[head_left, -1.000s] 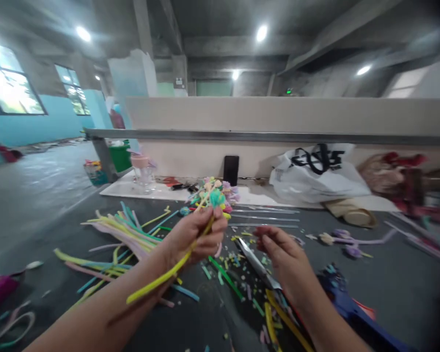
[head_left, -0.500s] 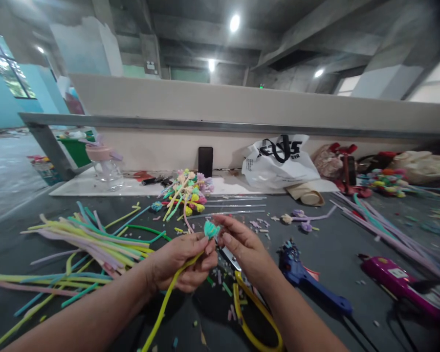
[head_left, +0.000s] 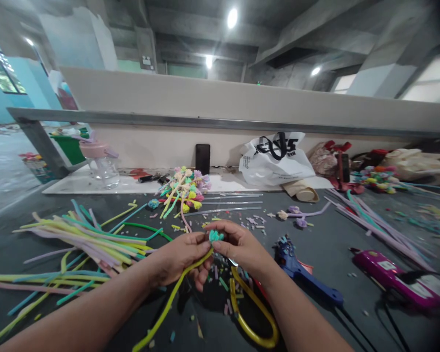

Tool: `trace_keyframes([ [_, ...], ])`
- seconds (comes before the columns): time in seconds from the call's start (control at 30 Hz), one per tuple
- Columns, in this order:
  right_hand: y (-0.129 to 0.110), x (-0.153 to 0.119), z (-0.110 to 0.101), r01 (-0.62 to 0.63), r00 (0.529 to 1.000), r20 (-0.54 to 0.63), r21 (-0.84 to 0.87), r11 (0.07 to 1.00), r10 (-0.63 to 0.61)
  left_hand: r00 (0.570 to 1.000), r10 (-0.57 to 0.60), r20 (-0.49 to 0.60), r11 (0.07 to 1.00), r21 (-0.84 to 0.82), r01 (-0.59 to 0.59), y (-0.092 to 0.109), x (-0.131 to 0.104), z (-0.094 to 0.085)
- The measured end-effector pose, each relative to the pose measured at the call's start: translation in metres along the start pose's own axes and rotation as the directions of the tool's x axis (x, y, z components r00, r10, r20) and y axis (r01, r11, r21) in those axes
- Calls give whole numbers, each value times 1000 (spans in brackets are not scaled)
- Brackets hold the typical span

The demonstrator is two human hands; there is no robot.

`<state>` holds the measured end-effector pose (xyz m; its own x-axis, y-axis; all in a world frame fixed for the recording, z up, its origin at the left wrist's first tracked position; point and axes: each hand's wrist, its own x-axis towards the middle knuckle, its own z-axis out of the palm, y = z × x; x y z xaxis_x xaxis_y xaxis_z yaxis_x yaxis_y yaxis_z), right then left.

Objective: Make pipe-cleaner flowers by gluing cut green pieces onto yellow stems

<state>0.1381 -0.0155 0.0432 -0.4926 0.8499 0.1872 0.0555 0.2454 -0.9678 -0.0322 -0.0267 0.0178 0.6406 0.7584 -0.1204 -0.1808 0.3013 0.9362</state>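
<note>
My left hand [head_left: 187, 256] is closed around a yellow pipe cleaner [head_left: 165, 308], whose long tail hangs toward the bottom of the view. At its upper end sits a small teal pipe-cleaner flower [head_left: 215, 236]. The fingers of my right hand [head_left: 240, 244] are curled round this flower and pinch it from the right. Both hands meet over the middle of the table. Below my right hand lie yellow-handled scissors [head_left: 254, 337], their blades partly hidden by the hand.
Loose pipe cleaners [head_left: 84, 237] pile up at left. Finished flowers [head_left: 185, 188] lie behind the hands. A blue glue gun [head_left: 308, 278] and a magenta tool [head_left: 392, 276] with cords lie right. A phone [head_left: 203, 159], bottle [head_left: 100, 164] and white bag [head_left: 275, 164] stand at the back.
My right hand has come in closer and its fingers now close round the teal flower. The flower sits slightly lower and further right. The view has shifted a little.
</note>
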Motion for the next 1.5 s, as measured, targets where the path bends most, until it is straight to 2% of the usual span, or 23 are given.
trace_keyframes([
  [0.2,2,1,0,17,1000,18,-86,996,-15,1000,-24,-4,1000,-3,24,2,-2,-1],
  [0.43,-1,0,-1,167,986,21,-217,962,-167,995,-104,0,990,-99,104,9,-7,3],
  [0.63,-6,-1,0,246,968,27,-275,929,-249,1000,-26,-15,997,-68,25,2,-3,0],
  [0.83,-7,-5,3,248,969,45,-182,952,-244,995,86,-50,996,6,-85,-6,-1,-5],
  [1.1,-8,-6,2,165,986,43,-60,984,-163,985,143,-100,989,50,-139,-6,2,-8],
  [1.2,-7,-5,3,174,985,24,-48,983,-173,972,188,-138,976,134,-169,-4,2,-7],
  [1.3,-3,-4,4,184,983,-5,-76,980,-185,943,263,-202,935,296,-198,-4,2,-5],
  [1.5,5,-1,9,184,972,-104,-219,958,-211,890,410,-198,753,624,-208,-7,2,-4],
])
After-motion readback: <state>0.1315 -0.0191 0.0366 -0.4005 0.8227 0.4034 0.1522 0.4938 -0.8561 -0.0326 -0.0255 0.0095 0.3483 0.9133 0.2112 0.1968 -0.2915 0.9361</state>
